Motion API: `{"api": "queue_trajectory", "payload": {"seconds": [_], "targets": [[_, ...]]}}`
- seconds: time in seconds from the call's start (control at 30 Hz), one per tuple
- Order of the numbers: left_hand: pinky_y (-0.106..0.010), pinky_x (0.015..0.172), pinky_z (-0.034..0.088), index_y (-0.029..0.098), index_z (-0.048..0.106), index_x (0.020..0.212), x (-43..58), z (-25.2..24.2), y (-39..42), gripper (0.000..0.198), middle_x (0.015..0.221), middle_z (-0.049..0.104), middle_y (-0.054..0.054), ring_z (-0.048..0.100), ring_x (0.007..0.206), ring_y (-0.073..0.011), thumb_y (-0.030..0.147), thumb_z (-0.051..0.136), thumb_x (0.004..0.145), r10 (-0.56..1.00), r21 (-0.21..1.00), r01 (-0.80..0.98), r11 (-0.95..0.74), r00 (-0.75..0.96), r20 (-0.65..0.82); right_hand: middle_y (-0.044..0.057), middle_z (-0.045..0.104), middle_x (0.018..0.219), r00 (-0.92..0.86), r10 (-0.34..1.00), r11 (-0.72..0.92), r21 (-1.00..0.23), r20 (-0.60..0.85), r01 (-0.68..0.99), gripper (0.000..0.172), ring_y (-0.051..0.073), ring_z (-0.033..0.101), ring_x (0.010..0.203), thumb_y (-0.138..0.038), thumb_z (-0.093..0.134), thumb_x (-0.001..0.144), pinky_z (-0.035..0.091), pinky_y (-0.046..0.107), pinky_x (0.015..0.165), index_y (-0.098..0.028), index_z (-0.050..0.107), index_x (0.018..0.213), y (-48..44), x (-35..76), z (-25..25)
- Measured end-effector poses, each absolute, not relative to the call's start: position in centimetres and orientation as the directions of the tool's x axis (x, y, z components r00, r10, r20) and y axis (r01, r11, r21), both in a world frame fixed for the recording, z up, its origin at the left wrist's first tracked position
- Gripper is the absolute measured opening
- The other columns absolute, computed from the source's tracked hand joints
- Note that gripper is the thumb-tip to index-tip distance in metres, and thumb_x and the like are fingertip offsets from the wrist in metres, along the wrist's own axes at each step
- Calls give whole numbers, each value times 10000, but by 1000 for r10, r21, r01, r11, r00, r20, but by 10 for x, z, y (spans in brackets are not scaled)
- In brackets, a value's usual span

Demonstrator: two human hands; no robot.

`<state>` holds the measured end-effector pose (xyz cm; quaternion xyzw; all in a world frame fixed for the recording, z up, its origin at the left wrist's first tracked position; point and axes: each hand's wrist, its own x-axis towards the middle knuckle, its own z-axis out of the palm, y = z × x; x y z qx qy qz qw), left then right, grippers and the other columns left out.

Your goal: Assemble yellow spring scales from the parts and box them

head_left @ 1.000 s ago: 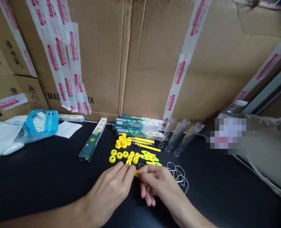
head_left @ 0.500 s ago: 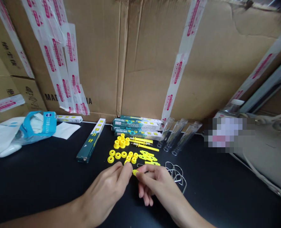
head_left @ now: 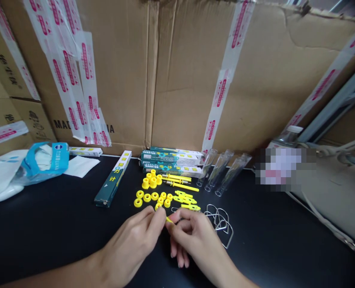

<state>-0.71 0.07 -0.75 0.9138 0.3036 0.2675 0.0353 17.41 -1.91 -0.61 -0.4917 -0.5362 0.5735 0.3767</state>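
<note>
We hold the yellow piece (head_left: pixel 169 220) between our hands, right hand (head_left: pixel 192 234) pinching one end, left hand (head_left: pixel 139 236) curled at the other, its grip hidden, probably for steadiness, with rings (head_left: pixel 147 199) near, perhaps for easy reach.

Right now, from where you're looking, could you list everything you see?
small piece: one, yellow, front centre
caps: about five, yellow, centre
rings: about nine, yellow, before the caps
rods: at least two, yellow, right of caps
strips: several, yellow, below rods
wires: several, silver, right
tubes: at least three, clear, back right
narrow boxes: several, green-white, back
tissue pack: one, blue, left
paper: one, white, left
bottle: one, clear, right
bag: one, beige, right
cardboard: brown, taped, behind
table: one, black, underneath
left hand: one, bare, by the piece
right hand: one, bare, pinching it
</note>
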Motion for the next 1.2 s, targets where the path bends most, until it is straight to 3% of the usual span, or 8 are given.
{"api": "queue_trajectory", "payload": {"seconds": [0.27,0.47,0.6,0.77,0.87,1.0,1.1,1.2], "targets": [[-235,663,511,266,414,835,-12,-7,5,179,789,604,43,664,696,-156,200,482,987,799,605,533,-592,489,351,-10,668,669,-217,976,19,-992,-8,123,374,77,583,449,-544,650,910,468,179,451,-170,638,909,-24,180,-8],[-254,658,486,272,372,824,-8,-10,11,194,780,577,63,624,684,-149,300,478,984,882,802,448,-396,428,196,20,677,754,-240,971,13,-1000,14,-8,457,99,632,519,-616,579,932,509,213,509,-168,663,902,-23,181,-11],[-274,650,453,271,345,816,-6,-4,13,235,777,557,62,568,681,-149,334,497,985,878,877,362,-315,462,125,28,689,730,-259,965,-57,-997,-42,-51,492,88,596,470,-647,666,851,473,209,469,-157,664,883,-20,181,-11],[-259,582,416,269,309,815,-7,1,17,353,758,563,55,497,615,-123,502,517,979,822,956,204,-212,566,61,23,693,679,-264,961,-87,-996,-80,-16,492,66,515,414,-631,729,789,380,187,410,-152,655,875,-19,183,-7],[-234,542,370,266,282,800,-8,0,23,448,746,548,59,446,581,-97,595,548,947,789,983,130,-129,613,23,19,706,675,-242,968,-62,-997,-70,42,380,54,470,411,-514,743,814,345,184,415,-153,666,903,-19,185,-4],[-212,500,320,263,280,809,-9,0,28,498,736,561,55,443,566,-85,642,583,922,755,996,80,-36,655,-25,4,722,663,-224,972,-38,-990,-69,138,266,69,462,426,-313,734,827,395,205,465,-166,698,1046,-22,185,-2],[-212,491,304,260,292,809,-10,-2,30,509,721,565,57,445,558,-82,653,599,914,742,998,58,-4,669,-36,22,724,673,-222,974,0,-977,-49,215,140,87,486,453,-282,696,850,391,214,466,-165,739,916,-23,185,0],[-215,492,302,257,307,817,-11,-3,31,506,722,566,60,435,549,-79,654,607,911,739,999,51,16,672,-46,31,729,690,-218,976,57,-953,-10,297,142,115,533,490,-287,669,872,412,229,481,-182,753,827,-24,185,3]]}}
